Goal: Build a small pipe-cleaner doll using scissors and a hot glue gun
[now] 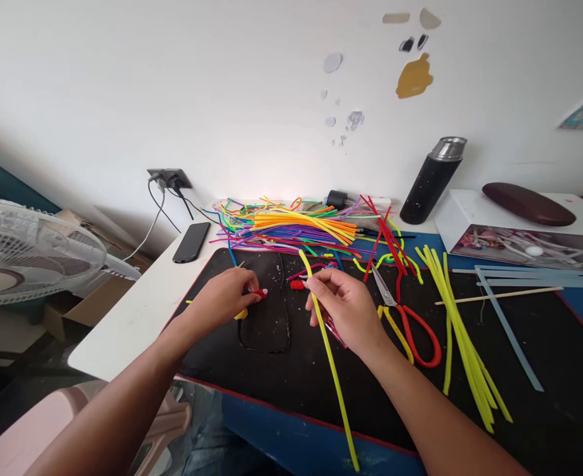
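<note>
My right hand (344, 305) pinches a long yellow pipe cleaner (332, 367), which slants down past the mat's front edge. My left hand (228, 294) is closed at the fingertips on a small red piece with a whitish end (260, 293); its exact kind is unclear. Under that hand a yellow part (242, 315) with a black cord (266, 351) shows, mostly hidden. Between the hands lies a short red coiled piece (297, 285). Red-handled scissors (423, 337) rest with blades apart, right of my right hand. A bunch of yellow pipe cleaners (463, 344) lies farther right.
A heap of many-coloured pipe cleaners (296, 228) lies along the wall. Around the black mat (291, 390) are a phone (191, 242), a black flask (433, 182), pale blue strips (512, 330), a wooden stick (500, 295) and a white box (529, 228). A fan (38, 251) stands left.
</note>
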Demonstrator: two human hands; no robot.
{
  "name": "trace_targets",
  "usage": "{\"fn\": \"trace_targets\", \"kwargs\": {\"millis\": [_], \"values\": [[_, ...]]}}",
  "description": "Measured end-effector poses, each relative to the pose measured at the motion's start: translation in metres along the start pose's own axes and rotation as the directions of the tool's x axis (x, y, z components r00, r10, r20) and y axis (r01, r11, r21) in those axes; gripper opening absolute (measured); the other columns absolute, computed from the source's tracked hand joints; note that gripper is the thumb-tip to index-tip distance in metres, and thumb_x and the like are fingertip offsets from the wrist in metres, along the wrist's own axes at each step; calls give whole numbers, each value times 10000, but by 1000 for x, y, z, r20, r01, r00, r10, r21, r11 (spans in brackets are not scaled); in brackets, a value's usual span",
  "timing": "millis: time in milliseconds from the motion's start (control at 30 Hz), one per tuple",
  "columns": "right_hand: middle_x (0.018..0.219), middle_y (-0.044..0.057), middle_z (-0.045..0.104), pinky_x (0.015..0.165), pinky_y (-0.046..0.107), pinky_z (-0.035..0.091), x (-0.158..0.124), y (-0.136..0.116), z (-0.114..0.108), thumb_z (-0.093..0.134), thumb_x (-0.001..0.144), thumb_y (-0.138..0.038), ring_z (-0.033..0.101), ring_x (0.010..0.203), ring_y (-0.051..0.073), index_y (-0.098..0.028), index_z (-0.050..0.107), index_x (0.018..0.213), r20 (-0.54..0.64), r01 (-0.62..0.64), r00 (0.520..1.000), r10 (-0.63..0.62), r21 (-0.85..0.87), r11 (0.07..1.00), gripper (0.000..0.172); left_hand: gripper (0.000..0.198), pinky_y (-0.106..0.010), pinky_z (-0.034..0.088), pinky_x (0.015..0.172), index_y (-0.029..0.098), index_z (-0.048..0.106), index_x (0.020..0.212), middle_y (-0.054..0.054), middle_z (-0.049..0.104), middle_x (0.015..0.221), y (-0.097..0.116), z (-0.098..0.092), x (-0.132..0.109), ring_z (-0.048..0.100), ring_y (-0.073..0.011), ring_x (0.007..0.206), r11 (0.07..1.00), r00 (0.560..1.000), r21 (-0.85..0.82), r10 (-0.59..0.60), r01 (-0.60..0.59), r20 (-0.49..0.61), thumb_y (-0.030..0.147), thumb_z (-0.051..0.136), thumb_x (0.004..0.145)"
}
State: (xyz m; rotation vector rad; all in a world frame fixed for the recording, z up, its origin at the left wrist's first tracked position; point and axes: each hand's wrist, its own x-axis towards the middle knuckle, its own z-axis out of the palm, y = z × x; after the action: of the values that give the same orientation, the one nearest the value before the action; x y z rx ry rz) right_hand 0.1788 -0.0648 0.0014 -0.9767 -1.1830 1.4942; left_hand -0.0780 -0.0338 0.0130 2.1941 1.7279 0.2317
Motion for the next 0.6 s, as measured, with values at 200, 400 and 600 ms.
{"fn": "trace_targets", "kwargs": {"millis": [200, 400, 600], "values": [[656, -23, 681, 482, 235, 482, -3, 2, 3, 710, 931, -555, 638, 468, 132, -202, 666, 885, 26, 32, 999, -30, -77, 997, 359, 276, -265, 461, 600, 206, 684, 865, -9, 709, 746, 15, -14, 1, 641, -184, 672, 816, 998, -577, -59, 45, -6, 460, 779, 812], [626, -30, 638, 487, 228, 469, -6, 0, 5, 667, 967, -497, 611, 467, 123, -209, 664, 873, 62, 105, 994, -95, -196, 975, 303, 436, -285, 530, 635, 175, 745, 887, -42, 750, 823, 40, -20, 6, 658, -173, 676, 645, 994, -764, -96, 23, -51, 547, 876, 700], [593, -35, 598, 474, 234, 479, -8, 5, 4, 629, 996, -454, 595, 468, 133, -225, 668, 869, 55, 144, 990, -133, -306, 941, 265, 447, -285, 525, 602, 170, 801, 887, -42, 741, 746, 56, -21, 5, 628, -167, 635, 585, 996, -810, -86, 39, -14, 555, 898, 683]]}}
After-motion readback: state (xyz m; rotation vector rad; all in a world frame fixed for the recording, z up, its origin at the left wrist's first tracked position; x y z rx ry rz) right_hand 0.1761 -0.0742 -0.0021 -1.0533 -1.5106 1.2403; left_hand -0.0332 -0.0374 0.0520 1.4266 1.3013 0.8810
